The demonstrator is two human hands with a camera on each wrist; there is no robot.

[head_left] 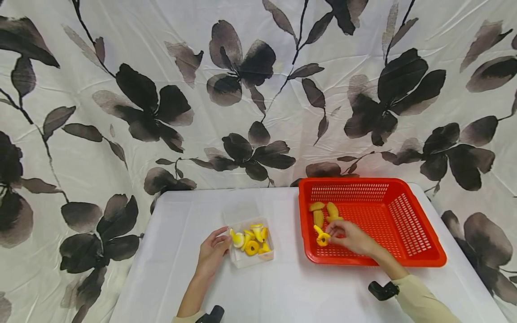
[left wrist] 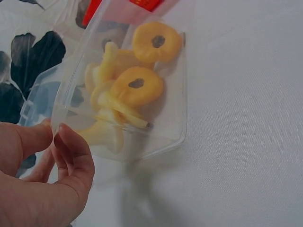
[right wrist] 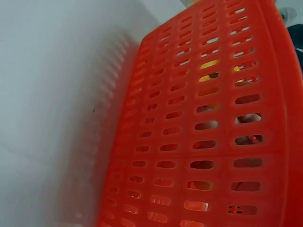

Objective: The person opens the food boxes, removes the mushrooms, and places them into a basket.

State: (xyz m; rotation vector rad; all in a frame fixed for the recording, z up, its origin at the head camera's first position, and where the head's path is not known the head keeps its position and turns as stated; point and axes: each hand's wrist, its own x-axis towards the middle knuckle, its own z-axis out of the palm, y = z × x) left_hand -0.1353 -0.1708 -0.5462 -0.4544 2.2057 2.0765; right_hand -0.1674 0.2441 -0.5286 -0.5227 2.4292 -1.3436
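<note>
On the left of the table is a clear plastic box (head_left: 251, 263) holding several yellow toy mushrooms (head_left: 252, 247). My left hand (head_left: 212, 251) pinches the box's left wall; in the left wrist view, thumb and fingers (left wrist: 78, 163) meet at its rim. Over the left part of the red basket (head_left: 373, 261), my right hand (head_left: 350, 238) pinches a yellow toy mushroom (head_left: 322, 236) with a hole-like dark centre. Just beyond that hand lie brownish-yellow toy mushrooms (head_left: 318, 217) in the basket. The basket's slotted wall (right wrist: 177, 156) mostly hides the right hand in the right wrist view.
The box's clear lid (head_left: 242, 211) lies folded back behind it. White cloth covers the table (head_left: 282, 287), and a flower-printed curtain (head_left: 307, 134) hangs along the back. The basket's raised walls surround the right hand's area.
</note>
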